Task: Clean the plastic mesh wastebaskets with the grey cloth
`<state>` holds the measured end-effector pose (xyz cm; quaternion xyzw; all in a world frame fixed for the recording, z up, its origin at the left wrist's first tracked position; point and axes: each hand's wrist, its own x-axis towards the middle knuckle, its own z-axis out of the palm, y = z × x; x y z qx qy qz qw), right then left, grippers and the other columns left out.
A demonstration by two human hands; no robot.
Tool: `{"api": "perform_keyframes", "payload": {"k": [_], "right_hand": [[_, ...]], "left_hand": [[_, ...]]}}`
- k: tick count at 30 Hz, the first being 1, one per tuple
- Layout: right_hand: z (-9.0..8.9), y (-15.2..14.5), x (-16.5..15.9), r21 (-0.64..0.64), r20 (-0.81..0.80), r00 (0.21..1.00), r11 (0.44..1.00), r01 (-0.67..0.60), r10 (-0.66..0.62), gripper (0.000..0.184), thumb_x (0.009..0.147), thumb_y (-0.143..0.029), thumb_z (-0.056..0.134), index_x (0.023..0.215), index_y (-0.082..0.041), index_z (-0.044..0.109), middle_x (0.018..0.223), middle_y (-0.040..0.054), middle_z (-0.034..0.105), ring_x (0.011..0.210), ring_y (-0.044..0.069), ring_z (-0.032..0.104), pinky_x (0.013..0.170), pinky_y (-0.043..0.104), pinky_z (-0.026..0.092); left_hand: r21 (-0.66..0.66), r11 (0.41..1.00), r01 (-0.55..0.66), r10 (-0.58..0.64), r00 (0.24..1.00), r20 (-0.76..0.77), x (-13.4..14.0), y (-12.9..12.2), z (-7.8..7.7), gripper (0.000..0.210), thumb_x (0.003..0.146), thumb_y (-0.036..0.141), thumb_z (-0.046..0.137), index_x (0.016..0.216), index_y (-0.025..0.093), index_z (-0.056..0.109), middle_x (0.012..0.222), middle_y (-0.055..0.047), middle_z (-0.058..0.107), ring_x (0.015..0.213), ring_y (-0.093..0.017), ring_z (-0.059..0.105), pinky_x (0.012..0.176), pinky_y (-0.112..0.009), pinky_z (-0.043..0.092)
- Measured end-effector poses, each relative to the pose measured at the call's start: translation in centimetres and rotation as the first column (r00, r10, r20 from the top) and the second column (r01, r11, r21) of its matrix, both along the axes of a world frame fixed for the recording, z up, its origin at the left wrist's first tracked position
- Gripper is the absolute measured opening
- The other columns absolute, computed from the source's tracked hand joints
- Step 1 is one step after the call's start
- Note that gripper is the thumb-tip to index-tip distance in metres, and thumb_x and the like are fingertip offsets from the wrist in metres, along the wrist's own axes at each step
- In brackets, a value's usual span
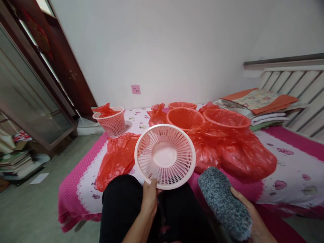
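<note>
My left hand (150, 195) grips the near rim of a pale pink plastic basket (165, 155) with slotted sides. The basket is tilted, so its inside faces me, above my lap. On the right, my right hand (249, 214) is closed around an oblong, grey speckled fuzzy cleaning pad (224, 202), held apart from the basket. The palm side of that hand is hidden behind the pad. A crumpled red plastic bag (117, 160) lies left of the basket. Several red bags, one a large full-looking bag (246, 155), sit behind and to the right.
A pink basket (111, 124) with red plastic inside stands at the back left of the bed (83, 189). Red-lined baskets (186, 114) stand by the wall. Folded cloths (265, 99) are stacked near the white headboard (296, 89). Books (15, 160) lie at far left.
</note>
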<state>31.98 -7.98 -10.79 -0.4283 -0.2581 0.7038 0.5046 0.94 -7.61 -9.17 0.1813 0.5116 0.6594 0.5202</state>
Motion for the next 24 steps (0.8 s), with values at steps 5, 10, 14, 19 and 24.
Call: {"api": "perform_keyframes", "payload": {"k": [5,10,14,19,24], "right_hand": [[-1.2,1.0,0.8,-0.057,-0.001,0.995,0.994,0.095,-0.095,0.052,0.062,-0.045,0.083,0.109,-0.022,0.077,0.090,0.0133,0.081,0.100,0.041,0.074,0.093,0.058,0.059],[-1.3,1.8,0.6,-0.052,0.012,0.995,0.994,0.096,-0.096,0.060,0.062,-0.039,0.084,0.118,-0.021,0.074,0.087,0.0131,0.081,0.093,0.041,0.076,0.092,0.058,0.060],[-0.3,2.5,0.4,-0.064,0.044,0.994,0.993,0.103,-0.101,0.060,0.063,-0.041,0.083,0.119,-0.022,0.075,0.089,0.0144,0.080,0.093,0.042,0.075,0.093,0.059,0.059],[1.2,3.1,-0.1,-0.102,0.108,0.962,0.960,0.262,-0.251,0.050,0.060,-0.043,0.081,0.108,-0.029,0.077,0.092,0.0136,0.080,0.100,0.043,0.074,0.094,0.059,0.059],[2.9,3.3,-1.8,-0.140,0.119,0.918,0.909,0.392,-0.378,0.049,0.055,-0.038,0.084,0.103,-0.032,0.076,0.097,0.0101,0.080,0.101,0.042,0.073,0.096,0.059,0.058]], "left_hand": [[-0.050,0.996,0.068,-0.062,0.991,0.122,0.1,-0.6,0.4,0.037,0.072,0.021,0.075,0.108,0.015,0.068,0.098,-0.012,0.078,0.085,-0.024,0.074,0.070,-0.032,0.059],[-0.191,0.938,0.291,-0.224,0.925,0.307,-0.1,-0.4,0.6,0.034,0.077,0.019,0.073,0.110,0.015,0.063,0.106,-0.016,0.078,0.083,-0.026,0.075,0.072,-0.039,0.060],[-0.142,0.880,0.453,-0.344,0.815,0.466,0.7,1.0,1.7,0.025,0.076,0.014,0.066,0.102,0.011,0.063,0.107,-0.022,0.077,0.085,-0.029,0.077,0.079,-0.041,0.059],[-0.169,0.874,0.455,-0.344,0.827,0.445,2.2,2.4,2.6,0.025,0.074,0.011,0.059,0.098,0.010,0.065,0.101,-0.020,0.079,0.085,-0.028,0.076,0.077,-0.039,0.059],[-0.083,0.913,0.399,-0.339,0.857,0.388,1.5,1.5,0.3,0.034,0.070,0.021,0.072,0.103,0.012,0.068,0.104,-0.017,0.078,0.088,-0.029,0.073,0.071,-0.037,0.058]]}}
